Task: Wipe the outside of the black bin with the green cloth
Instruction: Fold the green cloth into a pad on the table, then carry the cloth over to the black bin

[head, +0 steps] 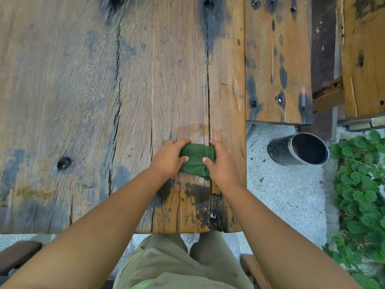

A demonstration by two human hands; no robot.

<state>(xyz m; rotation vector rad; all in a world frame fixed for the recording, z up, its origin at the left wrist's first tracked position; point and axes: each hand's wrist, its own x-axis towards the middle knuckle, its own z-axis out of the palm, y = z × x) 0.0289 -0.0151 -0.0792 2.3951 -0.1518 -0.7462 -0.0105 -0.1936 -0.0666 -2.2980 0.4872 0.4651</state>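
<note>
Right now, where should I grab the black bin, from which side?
Likely the rim of the bin, from above with the right hand: it stands right of the table, open mouth up, and the rim gives fingers an edge to hook.

Left arm: bare, stretched forward and inward from lower left.
Left hand [169,158]: palm down, fingers curled over left end of cloth [195,160], thumb on top.
Right arm: bare, stretched forward from lower right.
Right hand [222,164]: palm down, gripping cloth's right end, thumb on top.
</note>
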